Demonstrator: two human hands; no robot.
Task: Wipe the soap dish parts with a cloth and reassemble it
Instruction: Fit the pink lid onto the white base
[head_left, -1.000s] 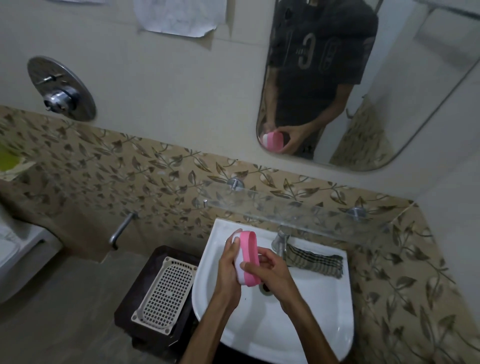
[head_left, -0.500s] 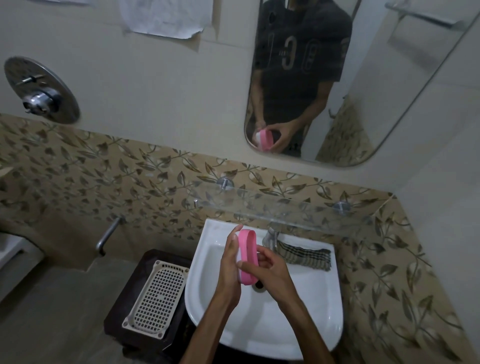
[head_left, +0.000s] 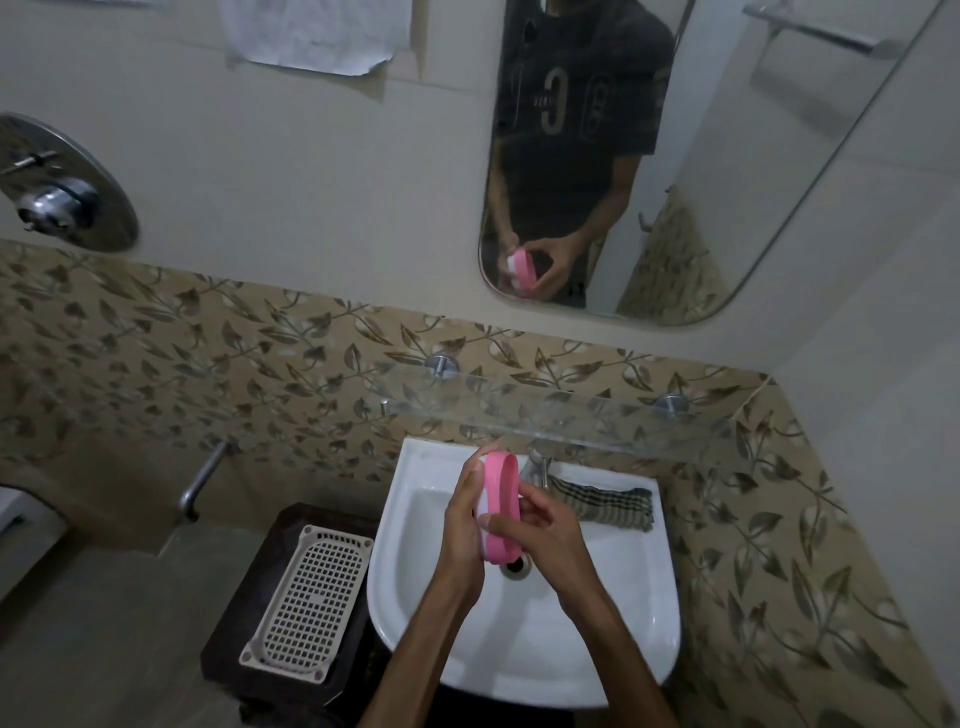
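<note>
Over the white sink (head_left: 613, 623) I hold a pink and white oval soap dish (head_left: 501, 506) on its edge. My left hand (head_left: 465, 525) grips its white side from the left. My right hand (head_left: 550, 535) grips the pink side from the right, with fingers curled over its rim. A checked cloth (head_left: 605, 503) lies on the sink's back ledge, to the right of the tap (head_left: 540, 465). The mirror (head_left: 675, 156) reflects both hands on the dish.
A white perforated tray (head_left: 311, 597) lies on a dark stool (head_left: 244, 613) left of the sink. A glass shelf (head_left: 561, 415) juts out above the tap. A metal pipe (head_left: 200, 480) and a round shower valve (head_left: 57, 192) are on the left wall.
The camera has panned so the scene has shifted left and down. Both hands still hold the dish over the sink; more of its pink band faces me than before.
</note>
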